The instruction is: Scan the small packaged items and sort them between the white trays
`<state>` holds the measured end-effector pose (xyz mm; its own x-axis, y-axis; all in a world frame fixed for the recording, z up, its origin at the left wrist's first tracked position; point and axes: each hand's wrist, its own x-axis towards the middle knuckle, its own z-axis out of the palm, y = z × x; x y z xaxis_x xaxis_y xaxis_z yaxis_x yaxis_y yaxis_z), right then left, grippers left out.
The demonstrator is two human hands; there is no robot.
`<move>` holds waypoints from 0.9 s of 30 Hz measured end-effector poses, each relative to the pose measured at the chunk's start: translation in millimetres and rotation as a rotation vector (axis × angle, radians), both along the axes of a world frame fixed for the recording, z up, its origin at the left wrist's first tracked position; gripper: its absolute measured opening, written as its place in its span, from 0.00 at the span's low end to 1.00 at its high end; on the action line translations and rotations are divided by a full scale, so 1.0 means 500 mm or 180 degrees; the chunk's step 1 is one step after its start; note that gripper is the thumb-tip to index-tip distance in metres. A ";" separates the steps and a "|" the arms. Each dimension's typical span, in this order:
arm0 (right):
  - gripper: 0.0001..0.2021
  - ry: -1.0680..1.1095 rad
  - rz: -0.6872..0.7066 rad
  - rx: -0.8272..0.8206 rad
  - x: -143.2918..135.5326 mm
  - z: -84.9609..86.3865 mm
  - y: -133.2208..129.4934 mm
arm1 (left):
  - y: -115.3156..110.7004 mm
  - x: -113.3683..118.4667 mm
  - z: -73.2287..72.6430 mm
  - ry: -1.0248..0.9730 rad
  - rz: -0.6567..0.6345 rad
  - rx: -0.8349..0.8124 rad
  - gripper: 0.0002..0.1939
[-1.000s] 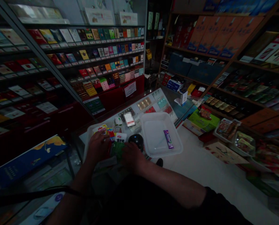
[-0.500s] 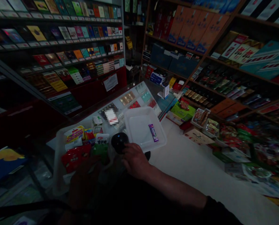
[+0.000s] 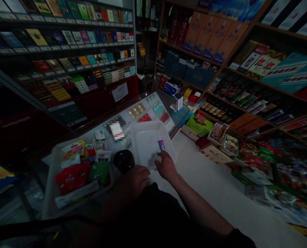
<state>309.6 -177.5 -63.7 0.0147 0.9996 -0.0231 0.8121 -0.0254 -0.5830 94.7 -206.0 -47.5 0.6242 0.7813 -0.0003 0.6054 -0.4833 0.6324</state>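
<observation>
A white tray [image 3: 140,144] lies on the counter with a small purple packet [image 3: 161,145] inside. My right hand [image 3: 166,166] reaches over its near right edge, fingers apart near the packet, with nothing seen in it. Beside a round black device [image 3: 124,161], my left hand [image 3: 138,179] is low and dark; its fingers are bent, and what they hold, if anything, is too dim to tell. To the left, a bin [image 3: 50,179] holds a red bag [image 3: 73,177], a green packet [image 3: 101,168] and several other packets.
Behind the tray is a glass-topped display case [image 3: 125,112] with a small white stand [image 3: 178,104]. Shelves of small boxes rise at the left. Snack trays and a green box [image 3: 198,126] stand at the right.
My right hand has moved from beside the black device to the packet in the tray. My left hand has moved right, from over the bin to near the device. The view has shifted slightly.
</observation>
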 end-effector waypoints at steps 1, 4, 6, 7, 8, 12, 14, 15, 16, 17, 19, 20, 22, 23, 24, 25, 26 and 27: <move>0.15 -0.0143 -0.0006 -0.0171 0.012 0.000 0.016 | 0.013 0.022 -0.001 0.0167 -0.0076 0.0052 0.10; 0.17 -0.0578 0.0020 -0.0756 0.036 0.000 0.060 | 0.048 0.070 -0.012 0.0780 -0.0145 0.0142 0.07; 0.19 -0.0759 0.0082 -0.1066 0.041 -0.005 0.086 | 0.063 0.088 -0.020 0.1085 -0.0176 0.0087 0.07; 0.20 -0.0815 0.0119 -0.1177 0.042 -0.008 0.097 | 0.070 0.094 -0.024 0.1169 -0.0163 0.0054 0.07; 0.21 -0.0854 0.0154 -0.1262 0.041 -0.011 0.108 | 0.075 0.097 -0.027 0.1215 -0.0122 0.0030 0.08; 0.23 -0.0914 0.0268 -0.1436 0.039 -0.019 0.146 | 0.102 0.099 -0.033 0.1323 0.0259 -0.0006 0.10; 0.22 -0.0928 0.0328 -0.1470 0.041 -0.020 0.167 | 0.117 0.098 -0.030 0.1350 0.0401 -0.0015 0.11; 0.22 -0.0950 0.0347 -0.1492 0.042 -0.019 0.179 | 0.124 0.098 -0.028 0.1351 0.0435 -0.0019 0.11; 0.22 -0.0981 0.0359 -0.1517 0.043 -0.020 0.192 | 0.130 0.100 -0.025 0.1346 0.0453 -0.0023 0.11; 0.23 -0.1020 0.0365 -0.1547 0.044 -0.020 0.205 | 0.134 0.102 -0.021 0.1336 0.0455 -0.0030 0.10; 0.24 -0.1142 0.0365 -0.1626 0.044 -0.024 0.233 | 0.139 0.108 -0.013 0.1317 0.0482 -0.0057 0.10; 0.24 -0.1214 0.0363 -0.1669 0.043 -0.026 0.247 | 0.139 0.112 -0.009 0.1297 0.0512 -0.0068 0.10; 0.22 -0.1351 0.0342 -0.1721 0.038 -0.033 0.271 | 0.140 0.118 -0.005 0.1236 0.0568 -0.0095 0.11; 0.20 -0.1401 0.0328 -0.1725 0.035 -0.037 0.281 | 0.142 0.120 -0.005 0.1198 0.0600 -0.0130 0.11; 0.19 -0.1432 0.0318 -0.1713 0.033 -0.040 0.289 | 0.145 0.122 -0.006 0.1163 0.0642 -0.0178 0.11; 0.18 -0.1444 0.0321 -0.1689 0.030 -0.043 0.294 | 0.148 0.123 -0.007 0.1145 0.0687 -0.0234 0.12; 0.18 -0.1449 0.0338 -0.1655 0.028 -0.046 0.297 | 0.154 0.124 -0.009 0.1147 0.0739 -0.0284 0.12; 0.18 -0.1450 0.0365 -0.1619 0.026 -0.047 0.298 | 0.161 0.124 -0.011 0.1166 0.0784 -0.0315 0.13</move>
